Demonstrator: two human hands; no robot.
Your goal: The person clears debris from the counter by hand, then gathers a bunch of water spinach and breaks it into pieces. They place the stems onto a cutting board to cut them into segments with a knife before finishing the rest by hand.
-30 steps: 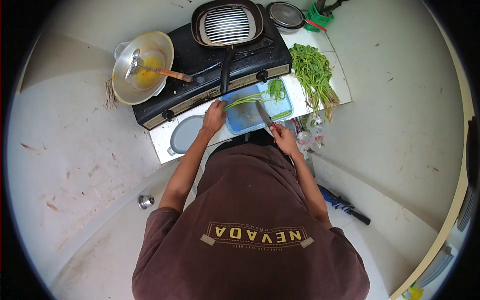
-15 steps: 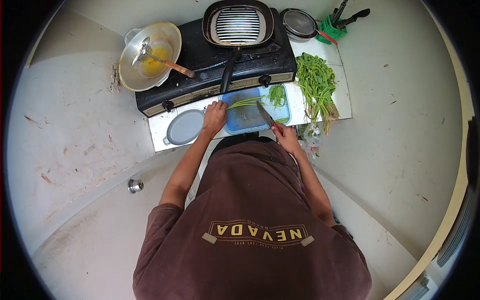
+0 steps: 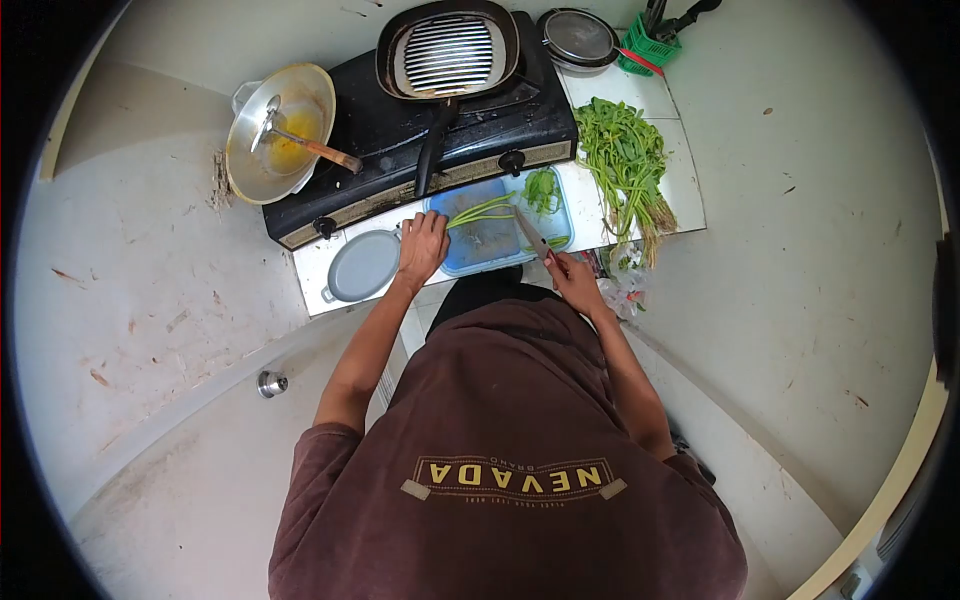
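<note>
My left hand is closed on the ends of a few green stems, which stretch rightward over a blue cutting board. In my right hand is a kitchen knife, its blade angled up and left with the tip at the right ends of the stems. Cut leafy greens lie on the board's upper right part. A smaller green piece sits beside the blade, partly covered by it. Just left of my left hand is a grey oval plate.
A black two-burner stove stands behind the board, bearing a grill pan whose handle points toward me. On its left is a wok with a ladle. To the right lie bunched leafy greens, a strainer and a green basket of knives.
The view has shifted slightly, so the stove and counter sit a bit further left. My left hand still holds the stems, and the knife remains at their right ends.
</note>
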